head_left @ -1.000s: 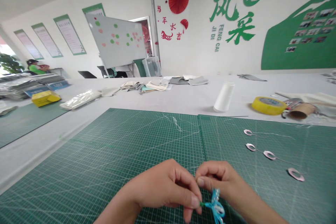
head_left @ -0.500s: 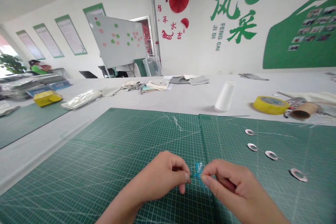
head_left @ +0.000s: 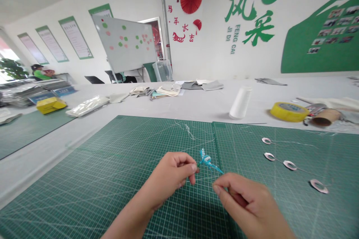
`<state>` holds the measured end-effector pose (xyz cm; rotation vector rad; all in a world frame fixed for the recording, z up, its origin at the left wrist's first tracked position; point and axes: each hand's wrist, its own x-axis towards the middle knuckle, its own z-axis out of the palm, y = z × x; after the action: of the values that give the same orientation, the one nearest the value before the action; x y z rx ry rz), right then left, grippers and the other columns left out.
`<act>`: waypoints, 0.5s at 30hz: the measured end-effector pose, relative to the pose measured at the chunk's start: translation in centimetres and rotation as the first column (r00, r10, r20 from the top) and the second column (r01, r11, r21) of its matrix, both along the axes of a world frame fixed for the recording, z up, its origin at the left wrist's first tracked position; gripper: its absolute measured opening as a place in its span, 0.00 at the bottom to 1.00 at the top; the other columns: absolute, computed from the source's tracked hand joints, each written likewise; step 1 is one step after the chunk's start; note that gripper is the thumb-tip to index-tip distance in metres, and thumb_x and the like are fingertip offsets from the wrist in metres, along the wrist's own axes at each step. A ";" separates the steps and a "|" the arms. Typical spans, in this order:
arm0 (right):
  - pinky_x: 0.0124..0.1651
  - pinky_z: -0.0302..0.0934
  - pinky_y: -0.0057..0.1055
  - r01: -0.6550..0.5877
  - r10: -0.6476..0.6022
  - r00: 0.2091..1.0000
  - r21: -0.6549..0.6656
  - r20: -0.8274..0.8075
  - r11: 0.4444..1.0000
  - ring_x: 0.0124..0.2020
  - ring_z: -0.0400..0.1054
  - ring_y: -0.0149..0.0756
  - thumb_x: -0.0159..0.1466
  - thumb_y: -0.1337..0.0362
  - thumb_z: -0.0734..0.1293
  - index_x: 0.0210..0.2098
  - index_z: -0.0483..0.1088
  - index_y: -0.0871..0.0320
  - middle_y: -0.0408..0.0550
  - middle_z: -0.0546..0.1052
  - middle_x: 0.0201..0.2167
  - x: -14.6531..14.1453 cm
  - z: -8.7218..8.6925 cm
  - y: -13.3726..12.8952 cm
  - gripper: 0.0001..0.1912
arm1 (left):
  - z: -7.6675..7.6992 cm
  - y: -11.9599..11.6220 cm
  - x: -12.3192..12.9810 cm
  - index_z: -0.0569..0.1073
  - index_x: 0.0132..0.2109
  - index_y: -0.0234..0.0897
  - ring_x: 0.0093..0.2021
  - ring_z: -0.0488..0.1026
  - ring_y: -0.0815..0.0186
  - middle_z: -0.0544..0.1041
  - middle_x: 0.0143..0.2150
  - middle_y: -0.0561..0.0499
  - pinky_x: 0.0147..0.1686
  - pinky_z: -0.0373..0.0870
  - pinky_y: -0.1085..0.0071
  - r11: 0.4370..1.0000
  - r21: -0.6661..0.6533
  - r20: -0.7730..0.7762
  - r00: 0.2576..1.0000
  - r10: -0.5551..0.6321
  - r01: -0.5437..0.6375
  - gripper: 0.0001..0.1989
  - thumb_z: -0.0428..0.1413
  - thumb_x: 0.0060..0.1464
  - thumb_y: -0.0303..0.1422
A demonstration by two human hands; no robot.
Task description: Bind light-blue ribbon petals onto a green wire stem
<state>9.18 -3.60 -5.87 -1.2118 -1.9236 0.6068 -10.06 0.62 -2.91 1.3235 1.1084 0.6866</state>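
Note:
My left hand [head_left: 177,170] pinches the short green end of a small blue-and-white flower-like piece [head_left: 206,159] between thumb and fingertips. Thin blue strands [head_left: 216,168] trail from this piece down to the right and pass close behind my right hand. My right hand [head_left: 244,196] is closed, thumb against forefinger, lower and to the right. What lies in that pinch is too small or hidden to tell. Both hands are above the green gridded cutting mats [head_left: 134,149].
Pinkish-white rings with thread tails, including one ring [head_left: 319,186], lie on the right mat. Behind stand a white thread cone [head_left: 240,103], a yellow tape roll [head_left: 289,111] and a cardboard tube [head_left: 327,117]. Left are a yellow box [head_left: 51,105] and plastic-wrapped packet [head_left: 88,105]. A person sits far left.
My left hand has lifted slightly up and left with the blue-and-white piece. My right fingertips have come away from its body, so the blue strands now show between the hands.

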 end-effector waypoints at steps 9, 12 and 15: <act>0.20 0.38 0.26 -0.221 -0.079 0.853 -0.493 -0.517 0.841 0.18 0.41 0.26 0.60 0.54 0.67 0.24 0.68 0.57 0.34 0.53 0.17 -0.5 -1.7 1.3 0.15 | 0.5 -0.2 -0.3 0.73 0.32 0.31 0.15 0.50 0.80 0.70 0.22 0.55 0.15 0.40 0.78 0.987 -0.138 0.281 0.959 -0.045 0.086 0.08 0.58 0.55 0.33; 0.20 0.32 0.27 -0.315 -0.091 0.813 -0.566 -0.575 0.762 0.17 0.36 0.25 0.58 0.51 0.69 0.24 0.67 0.57 0.32 0.51 0.16 -0.4 -2.0 1.8 0.16 | 0.3 -0.3 -0.4 0.74 0.32 0.32 0.15 0.50 0.80 0.72 0.21 0.55 0.15 0.41 0.78 0.970 -0.161 0.306 0.944 -0.124 0.180 0.07 0.58 0.54 0.32; 0.21 0.34 0.26 -0.348 -0.081 0.811 -0.589 -0.579 0.729 0.18 0.41 0.25 0.56 0.53 0.69 0.24 0.67 0.58 0.34 0.58 0.16 -0.3 -2.0 2.1 0.15 | 0.3 -0.5 -0.5 0.76 0.32 0.32 0.14 0.52 0.79 0.73 0.21 0.54 0.15 0.43 0.78 0.936 -0.184 0.269 0.931 -0.246 0.301 0.06 0.58 0.52 0.31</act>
<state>8.92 -1.53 -7.84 -1.0985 -1.2823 1.6711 -10.51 0.11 -2.66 1.1393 0.7584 0.4834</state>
